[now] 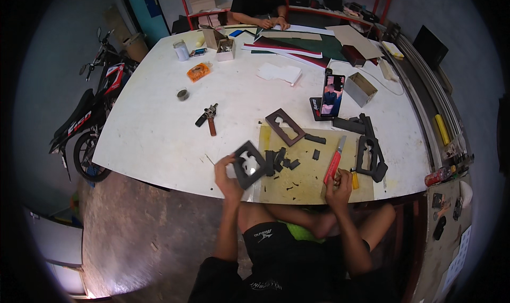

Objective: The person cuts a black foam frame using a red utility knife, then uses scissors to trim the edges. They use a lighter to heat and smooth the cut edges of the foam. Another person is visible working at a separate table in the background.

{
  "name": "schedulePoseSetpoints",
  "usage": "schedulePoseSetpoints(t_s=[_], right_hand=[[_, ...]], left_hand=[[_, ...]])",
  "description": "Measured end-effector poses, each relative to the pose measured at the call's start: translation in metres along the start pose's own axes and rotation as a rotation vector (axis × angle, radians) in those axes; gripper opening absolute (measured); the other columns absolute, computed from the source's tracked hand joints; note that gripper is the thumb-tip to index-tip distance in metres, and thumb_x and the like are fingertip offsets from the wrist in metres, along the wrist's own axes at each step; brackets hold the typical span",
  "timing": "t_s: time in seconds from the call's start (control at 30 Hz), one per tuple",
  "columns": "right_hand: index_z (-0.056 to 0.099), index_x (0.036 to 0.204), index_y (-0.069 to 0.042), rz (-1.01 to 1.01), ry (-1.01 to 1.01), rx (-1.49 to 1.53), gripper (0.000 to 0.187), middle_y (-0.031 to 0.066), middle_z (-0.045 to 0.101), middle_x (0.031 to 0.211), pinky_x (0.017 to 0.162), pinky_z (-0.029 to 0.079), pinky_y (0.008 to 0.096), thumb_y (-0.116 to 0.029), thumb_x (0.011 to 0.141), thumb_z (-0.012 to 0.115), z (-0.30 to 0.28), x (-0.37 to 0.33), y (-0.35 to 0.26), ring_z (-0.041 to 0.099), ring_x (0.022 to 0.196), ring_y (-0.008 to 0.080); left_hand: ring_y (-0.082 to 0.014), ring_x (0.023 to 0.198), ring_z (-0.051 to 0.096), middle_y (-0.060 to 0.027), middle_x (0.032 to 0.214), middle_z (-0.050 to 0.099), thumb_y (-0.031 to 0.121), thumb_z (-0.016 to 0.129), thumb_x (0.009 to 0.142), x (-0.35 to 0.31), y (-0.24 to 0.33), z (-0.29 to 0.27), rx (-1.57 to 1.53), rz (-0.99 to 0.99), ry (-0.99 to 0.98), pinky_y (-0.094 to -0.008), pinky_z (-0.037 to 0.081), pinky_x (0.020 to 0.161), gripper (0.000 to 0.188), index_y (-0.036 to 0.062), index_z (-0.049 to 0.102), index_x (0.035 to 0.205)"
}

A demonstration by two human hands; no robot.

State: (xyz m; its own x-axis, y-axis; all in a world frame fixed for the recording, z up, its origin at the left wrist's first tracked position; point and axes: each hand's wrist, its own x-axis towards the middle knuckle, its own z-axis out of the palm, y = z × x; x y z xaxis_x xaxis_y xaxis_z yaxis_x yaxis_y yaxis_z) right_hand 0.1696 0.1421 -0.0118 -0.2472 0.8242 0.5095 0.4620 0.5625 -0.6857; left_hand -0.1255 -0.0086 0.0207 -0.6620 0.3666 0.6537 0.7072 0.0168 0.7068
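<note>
My left hand [227, 181] grips a dark foam block [246, 182] with an irregular cutout through its middle, holding it tilted above the table's near edge. In my right hand [339, 189] is a red-handled utility knife [332, 167], its blade pointing up and away from me. Beneath lies a yellowish cutting mat [313, 189] with dark foam scraps [277, 161] beside the block. A brown-edged rectangular frame [275, 118] with a shaped opening rests at the mat's far edge. Right of the knife are another dark foam frame [361, 157] and a yellow-handled tool [355, 180].
A phone [332, 96] stands upright beyond the mat, near an open box [360, 89]. Keys [211, 112], a small round container [183, 95] and an orange packet [198, 72] lie leftward. Across the table a person [260, 5] works by stacked sheets [292, 45].
</note>
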Motion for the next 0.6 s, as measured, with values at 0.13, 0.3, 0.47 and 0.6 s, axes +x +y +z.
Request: schedulePoseSetpoints(t_s=[0.13,0.3,0.47,0.6], right_hand=[[0.057,0.117,0.002,-0.013,-0.007,-0.024,0.032,0.015,0.054,0.106,0.067,0.048,0.0322,-0.005,0.087,0.066,0.005,0.0,-0.004,0.054,0.079,0.0224],[0.058,0.112,0.004,-0.054,0.029,-0.103,0.027,0.0149,0.055,0.101,0.063,0.047,0.031,-0.005,0.089,0.065,0.008,0.002,-0.006,0.054,0.074,0.0213],[0.058,0.11,0.004,-0.049,0.011,-0.133,0.025,0.0155,0.053,0.1,0.065,0.048,0.0334,-0.005,0.089,0.065,0.008,0.001,-0.009,0.054,0.077,0.0234],[0.057,0.107,0.006,-0.063,-0.013,-0.147,0.022,0.0175,0.053,0.099,0.068,0.049,0.0366,-0.004,0.089,0.063,0.011,0.0,-0.01,0.056,0.078,0.0274]], left_hand=[[-0.0317,0.1,0.067,-0.0182,0.107,0.068,-0.009,0.069,0.073,0.007,-0.058,-0.015,0.064,-0.143,-0.119,-0.0386,0.052,0.088,0.033,-0.001,0.062,0.103],[-0.0327,0.096,0.068,-0.0185,0.101,0.067,-0.01,0.068,0.073,0.004,-0.068,-0.007,-0.012,-0.227,-0.137,-0.0375,0.055,0.084,0.035,-0.0002,0.063,0.105],[-0.0305,0.087,0.067,-0.0166,0.095,0.067,0.001,0.076,0.076,0.007,-0.058,-0.009,0.088,-0.247,-0.135,-0.0389,0.053,0.08,0.032,-0.0001,0.063,0.106],[-0.0294,0.085,0.066,-0.0122,0.084,0.068,0.013,0.08,0.077,0.009,-0.062,-0.012,-0.021,-0.356,-0.122,-0.0397,0.051,0.075,0.034,0.0008,0.064,0.104]])
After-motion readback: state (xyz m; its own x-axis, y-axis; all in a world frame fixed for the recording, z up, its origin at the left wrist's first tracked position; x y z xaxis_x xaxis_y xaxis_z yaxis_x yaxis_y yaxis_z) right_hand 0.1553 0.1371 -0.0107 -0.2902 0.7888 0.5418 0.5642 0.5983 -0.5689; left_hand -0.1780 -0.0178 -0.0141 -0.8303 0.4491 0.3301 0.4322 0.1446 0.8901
